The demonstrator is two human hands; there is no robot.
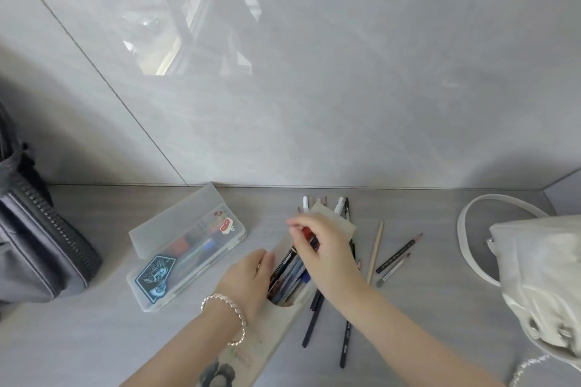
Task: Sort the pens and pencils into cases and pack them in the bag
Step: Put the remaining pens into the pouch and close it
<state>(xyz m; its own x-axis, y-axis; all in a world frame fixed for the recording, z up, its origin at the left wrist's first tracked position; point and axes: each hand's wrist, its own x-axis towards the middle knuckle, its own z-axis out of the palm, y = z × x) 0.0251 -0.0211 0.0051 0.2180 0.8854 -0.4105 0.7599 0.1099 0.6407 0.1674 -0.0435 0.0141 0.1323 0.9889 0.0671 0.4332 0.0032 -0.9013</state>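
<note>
1. Nearest, loose pens [314, 314] lie half under the beige case [284, 317], their dark barrels poking out toward the table's near edge. If the case gets shifted, they could roll with it and drop off.
2. Next, the left hand [248, 276] lies on the case's left lip, fingers together and flat, pressing rather than pinching. Should that pressure slip, the soft mouth would likely close or slide while something is being fed in.
3. Just beyond, the right hand [317, 245] is over the case's opening, fingertips pinched on what looks like a red-tipped pen [306, 233]; the grip itself is partly hidden. The case already looks crowded, so a forced push could jam the pen or tip others out.
4. To the right, several pencils [394, 256] and a wooden one [376, 250] lie apart on the table, unsorted. A sweep of the right forearm could scatter them.
5. To the left, the clear plastic case [188, 248] sits open with its lid up; mixing pens into the wrong case is a risk.
6. Farther out, the white bag [540, 276] slumps at the right edge and a dark bag [41, 245] at the left; I cannot tell which is meant for packing.
</note>
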